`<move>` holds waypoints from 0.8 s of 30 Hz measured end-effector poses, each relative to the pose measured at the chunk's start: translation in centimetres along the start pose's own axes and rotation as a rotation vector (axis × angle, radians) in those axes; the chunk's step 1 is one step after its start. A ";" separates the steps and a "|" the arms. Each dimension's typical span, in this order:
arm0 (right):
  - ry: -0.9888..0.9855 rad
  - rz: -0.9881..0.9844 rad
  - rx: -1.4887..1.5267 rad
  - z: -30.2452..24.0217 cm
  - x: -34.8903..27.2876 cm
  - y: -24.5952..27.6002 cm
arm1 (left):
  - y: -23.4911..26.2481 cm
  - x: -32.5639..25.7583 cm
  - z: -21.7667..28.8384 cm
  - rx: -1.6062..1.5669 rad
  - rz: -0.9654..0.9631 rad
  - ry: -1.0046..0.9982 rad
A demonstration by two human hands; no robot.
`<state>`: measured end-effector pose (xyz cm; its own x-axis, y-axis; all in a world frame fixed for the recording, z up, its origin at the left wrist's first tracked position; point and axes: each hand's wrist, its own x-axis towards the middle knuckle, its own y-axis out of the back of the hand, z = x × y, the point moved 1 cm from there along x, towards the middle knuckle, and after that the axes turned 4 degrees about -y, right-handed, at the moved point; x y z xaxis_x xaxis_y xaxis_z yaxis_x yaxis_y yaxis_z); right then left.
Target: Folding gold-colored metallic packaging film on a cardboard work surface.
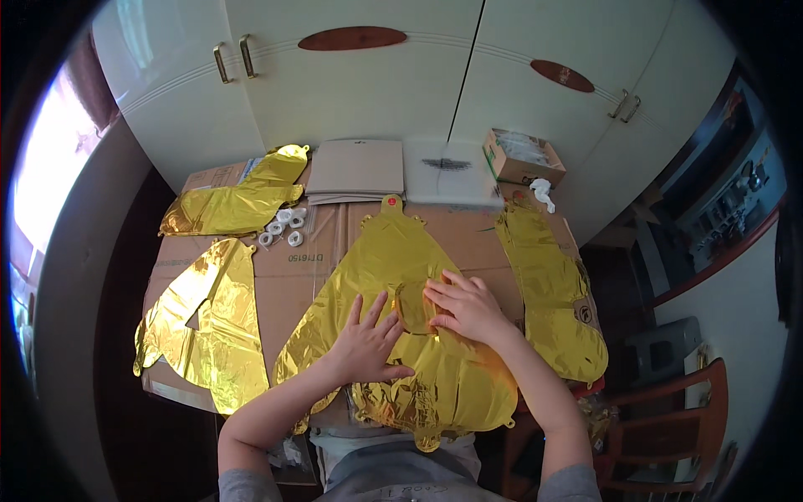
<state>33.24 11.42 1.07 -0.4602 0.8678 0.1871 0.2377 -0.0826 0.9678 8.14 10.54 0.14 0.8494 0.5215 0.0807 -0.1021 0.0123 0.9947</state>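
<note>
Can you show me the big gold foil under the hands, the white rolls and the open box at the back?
Big gold foil [449, 360]: head view, its crinkled lower half.
White rolls [295, 239]: head view, the front right roll.
Open box [529, 172]: head view, its front wall.

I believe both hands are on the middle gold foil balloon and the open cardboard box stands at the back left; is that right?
Not the back left: the head view shows the open cardboard box at the back right. The left hand and right hand are on the middle gold foil balloon.
</note>
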 end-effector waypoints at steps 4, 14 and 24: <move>-0.027 -0.199 -0.069 0.2 1.0 1.1 | -0.3 -0.1 0.0 -0.005 0.032 -0.006; -0.103 -0.338 -0.065 -0.5 1.9 2.2 | 1.2 -0.1 0.3 0.004 0.049 0.017; -0.141 -0.290 0.007 -0.6 1.9 2.0 | 1.7 4.7 0.3 -0.024 0.155 -0.209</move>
<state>32.33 12.60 3.46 -0.3866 0.9142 -0.1215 0.1204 0.1807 0.9761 12.16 12.75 2.23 0.9110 0.3310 0.2459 -0.2493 -0.0328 0.9679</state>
